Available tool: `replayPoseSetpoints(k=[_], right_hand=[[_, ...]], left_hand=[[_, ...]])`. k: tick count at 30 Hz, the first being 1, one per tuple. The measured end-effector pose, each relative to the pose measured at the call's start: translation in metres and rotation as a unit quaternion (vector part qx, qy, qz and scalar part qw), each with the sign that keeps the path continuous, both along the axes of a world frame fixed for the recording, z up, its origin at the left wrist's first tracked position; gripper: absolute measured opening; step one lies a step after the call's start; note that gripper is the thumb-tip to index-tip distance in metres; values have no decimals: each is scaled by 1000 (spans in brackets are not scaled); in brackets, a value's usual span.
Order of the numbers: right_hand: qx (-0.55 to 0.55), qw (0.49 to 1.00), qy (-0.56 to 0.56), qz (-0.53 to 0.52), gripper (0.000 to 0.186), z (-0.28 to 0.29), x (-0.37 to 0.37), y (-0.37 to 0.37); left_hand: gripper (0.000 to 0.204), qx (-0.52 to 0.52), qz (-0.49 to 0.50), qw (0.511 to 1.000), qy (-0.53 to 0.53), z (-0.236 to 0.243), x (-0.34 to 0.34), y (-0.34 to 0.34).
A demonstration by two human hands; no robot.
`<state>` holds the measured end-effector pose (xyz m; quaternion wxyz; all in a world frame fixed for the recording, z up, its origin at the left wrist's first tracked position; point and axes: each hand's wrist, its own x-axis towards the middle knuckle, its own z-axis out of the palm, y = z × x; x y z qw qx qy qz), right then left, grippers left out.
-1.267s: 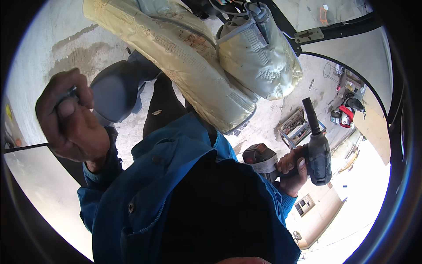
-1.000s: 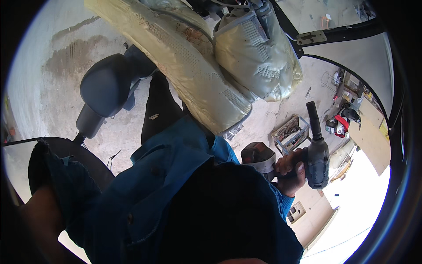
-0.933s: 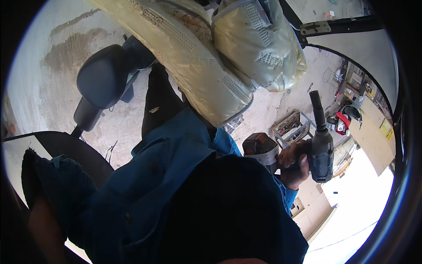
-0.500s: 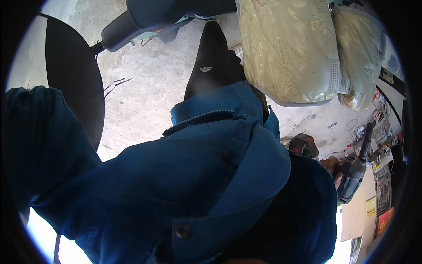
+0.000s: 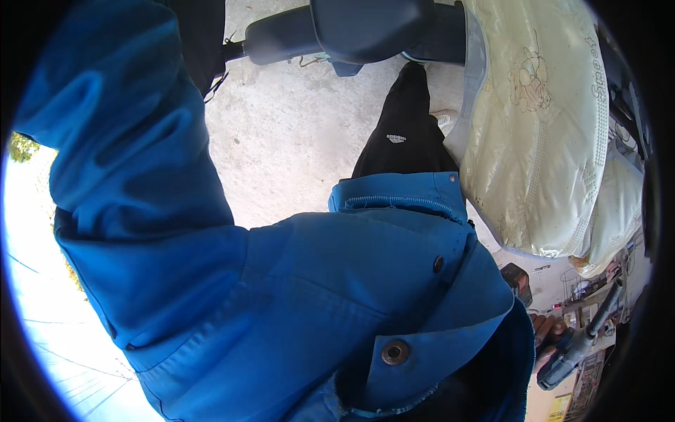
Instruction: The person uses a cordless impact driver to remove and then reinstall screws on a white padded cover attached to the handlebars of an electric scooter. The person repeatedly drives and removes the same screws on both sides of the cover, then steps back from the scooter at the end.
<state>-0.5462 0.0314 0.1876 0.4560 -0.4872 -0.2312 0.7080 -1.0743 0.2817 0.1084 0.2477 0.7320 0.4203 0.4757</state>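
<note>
At the lower right, partly behind the open blue jacket, my right hand (image 5: 545, 341) grips a cordless impact wrench (image 5: 569, 359) with a long dark socket (image 5: 606, 306) and a red-and-black battery (image 5: 517, 285). Across the upper left runs my left arm in its blue sleeve (image 5: 140, 176); my left hand is out of view. A cream padded, plastic-like cover (image 5: 534, 155) hangs at the right. At the top is a dark grey scooter part (image 5: 365, 28), shaped like a seat or housing. My black-clad leg (image 5: 394, 126) stretches toward it.
Below is a pale concrete floor (image 5: 267, 141). A dark panel (image 5: 200, 32) stands at the upper left. Beyond the right hand lie cluttered shelves and tools (image 5: 590, 288) and a tan board (image 5: 548, 394). Bright daylight and overhead wires show at the lower left.
My view has swung round: the cover has shifted rightward and the grey part up. My left hand, visible earlier, has left view as its sleeve rose. The wrench stays gripped, now lower right.
</note>
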Motion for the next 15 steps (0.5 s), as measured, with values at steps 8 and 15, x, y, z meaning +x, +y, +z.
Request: replayPoseSetpoints(k=[8,15], right_hand=[[34,999,-4,-33,39,-2,-16,-15],[39,992,-94,-74,52,5,-15,-54]], left_hand=[[41,-426,46,747,-508,-54,2,-98],[33,-494,62,559,-663,-68,100,-221]])
